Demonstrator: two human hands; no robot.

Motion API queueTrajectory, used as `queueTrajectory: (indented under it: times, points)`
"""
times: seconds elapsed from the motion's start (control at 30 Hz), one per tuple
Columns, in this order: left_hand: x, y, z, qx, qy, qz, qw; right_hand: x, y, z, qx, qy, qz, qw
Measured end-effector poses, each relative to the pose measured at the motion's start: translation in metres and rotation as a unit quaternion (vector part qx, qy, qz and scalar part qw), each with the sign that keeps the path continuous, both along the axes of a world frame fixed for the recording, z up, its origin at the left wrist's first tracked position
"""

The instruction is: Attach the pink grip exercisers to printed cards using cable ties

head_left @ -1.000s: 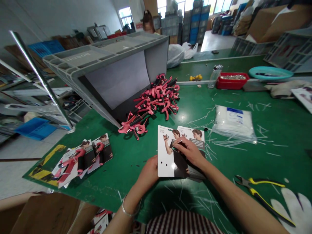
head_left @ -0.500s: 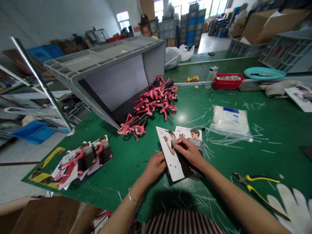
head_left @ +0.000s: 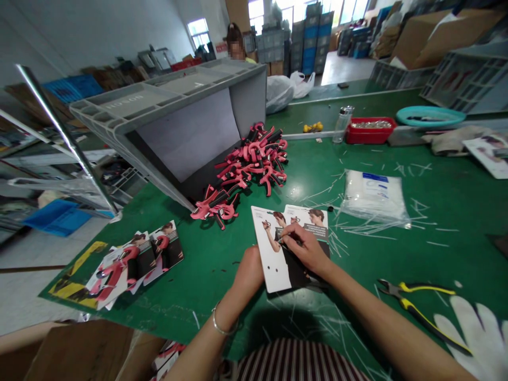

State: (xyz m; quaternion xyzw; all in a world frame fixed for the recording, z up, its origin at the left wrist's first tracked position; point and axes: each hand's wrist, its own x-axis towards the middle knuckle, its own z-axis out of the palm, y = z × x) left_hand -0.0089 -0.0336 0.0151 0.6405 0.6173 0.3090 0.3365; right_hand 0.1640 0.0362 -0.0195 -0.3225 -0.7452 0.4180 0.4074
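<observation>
A printed backing card [head_left: 273, 267] with punched holes is held tilted above a stack of similar cards [head_left: 317, 217]. My left hand [head_left: 251, 267] grips the card's left side from behind; its fingers are hidden by the card. My right hand [head_left: 305, 248] lies over the card's front, thumb and fingertips pinched close to a hole. Whatever is in that pinch is too small to make out. Pink and black spring clamps [head_left: 254, 159] form a heap beyond the cards. To the left, several cards with clamps on them [head_left: 127, 264] overlap on the table.
A grey crate [head_left: 166, 95] lies on its side behind the clamps. Rightward are a bag of white ties [head_left: 373, 196], scattered loose ties, yellow-handled cutters [head_left: 420, 312] and a white glove [head_left: 476, 333]. A red tray [head_left: 369, 132] and a glass jar [head_left: 342, 126] stand farther back.
The card has tilted and turned off the stack. My left hand has slid up along its left edge and farther behind it. My right hand stays pinched at the card's front.
</observation>
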Motion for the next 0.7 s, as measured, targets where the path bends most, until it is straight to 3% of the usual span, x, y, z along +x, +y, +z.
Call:
queueTrajectory:
  times: [0.2, 0.37, 0.47, 0.6, 0.7]
  points:
    - [-0.005, -0.003, -0.009, 0.044, -0.021, 0.016, 0.999, 0.002, 0.000, 0.004, 0.036, 0.013, 0.038, 0.999]
    - [-0.006, -0.002, -0.015, 0.077, 0.015, 0.103, 0.992, 0.003, -0.006, 0.012, 0.064, -0.016, 0.086, 0.994]
    - [-0.007, -0.003, -0.015, 0.062, -0.001, 0.175, 0.983, -0.001, -0.012, 0.014, 0.065, -0.036, 0.080, 0.994]
    - [-0.012, -0.007, -0.009, 0.012, -0.151, 0.184, 0.971, -0.004, -0.017, 0.013, 0.054, -0.024, 0.021, 0.998]
    - [-0.020, -0.008, 0.002, -0.040, -0.285, 0.166, 0.943, -0.001, -0.017, 0.011, 0.018, -0.016, -0.002, 1.000]
